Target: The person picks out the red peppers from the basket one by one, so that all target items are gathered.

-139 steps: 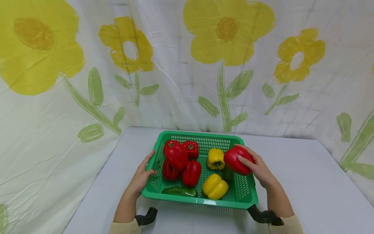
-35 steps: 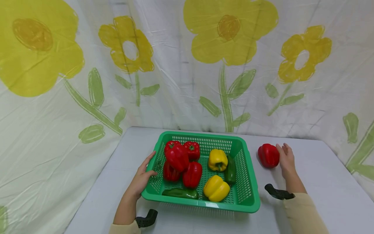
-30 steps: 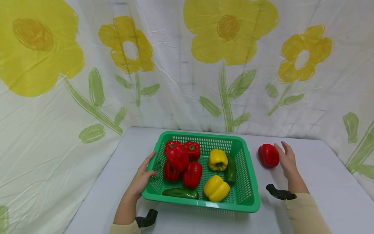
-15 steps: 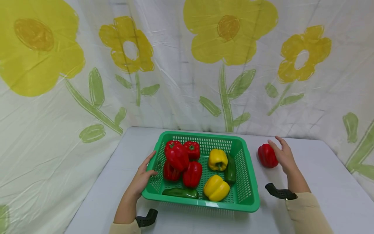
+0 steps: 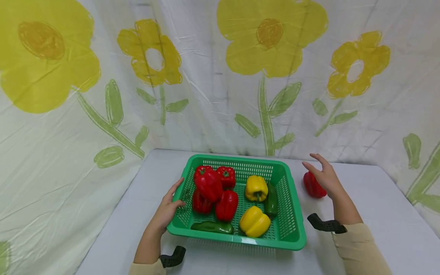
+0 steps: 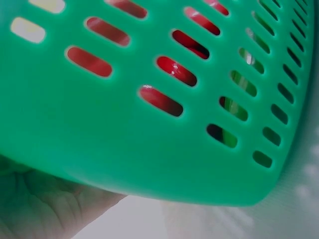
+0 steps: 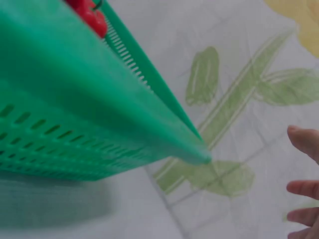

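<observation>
My left hand [image 5: 165,210] grips the left rim of a green plastic basket [image 5: 290,244], its thumb over the edge. Close up in the left wrist view are the basket's slotted wall [image 6: 124,149] and part of that hand [image 6: 55,204]. Inside lie several red bell peppers [image 5: 226,205], two yellow bell peppers [image 5: 254,221] and two long green vegetables [image 5: 212,227]. My right hand [image 5: 328,179] is raised right of the basket, fingers spread and holding nothing. It partly hides a lone red bell pepper [image 5: 312,187] on the table. Its fingertips [image 7: 303,188] show at the right wrist view's edge.
The basket stands on a white table [image 5: 371,214]. A white curtain [image 5: 206,126] printed with yellow flowers hangs behind the table's far edge. Black wrist mounts [image 5: 326,224] stick out inward from both sleeves.
My right hand first held the red bell pepper over the basket; the pepper now lies on the table to the right, released. That hand has since risen and drifted left. The left hand stays put.
</observation>
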A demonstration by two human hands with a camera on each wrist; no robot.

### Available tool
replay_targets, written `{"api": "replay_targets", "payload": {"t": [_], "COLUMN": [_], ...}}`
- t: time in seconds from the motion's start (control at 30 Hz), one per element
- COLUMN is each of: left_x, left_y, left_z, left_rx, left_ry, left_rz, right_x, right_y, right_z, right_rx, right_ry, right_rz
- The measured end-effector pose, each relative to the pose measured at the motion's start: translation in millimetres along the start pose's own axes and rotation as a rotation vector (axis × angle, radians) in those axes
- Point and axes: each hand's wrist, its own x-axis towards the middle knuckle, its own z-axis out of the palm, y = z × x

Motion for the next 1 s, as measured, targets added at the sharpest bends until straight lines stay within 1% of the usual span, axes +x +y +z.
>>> {"api": "replay_targets", "payload": {"t": [0.23,0.37,0.53,0.87,1.0], "left_x": [-0.4,-0.9,-1.1,-1.5,-1.2], "left_y": [0.0,0.1,0.6,1.6,1.3], "left_z": [-0.5,-0.6,-0.7,-0.8,-0.8], "left_rx": [-0.003,-0.001,-0.006,-0.002,0.001], "left_ry": [-0.004,-0.003,-0.003,0.0,0.001], "left_rz": [0.006,0.007,0.009,0.005,0.002], "right_x": [2.6,3.9,4.0,6.5,6.7], "right_y": [-19.1,-29.3,-42.3,-59.4,-66.9], "right_z": [1.0,5.8,16.2,41.3,53.5], "right_rx": [0.001,0.0,-0.033,-0.068,-0.057], "right_ry": [-0.054,-0.095,-0.155,-0.255,-0.31], "right_rz": [-0.062,-0.084,-0.118,-0.235,-0.277]}}
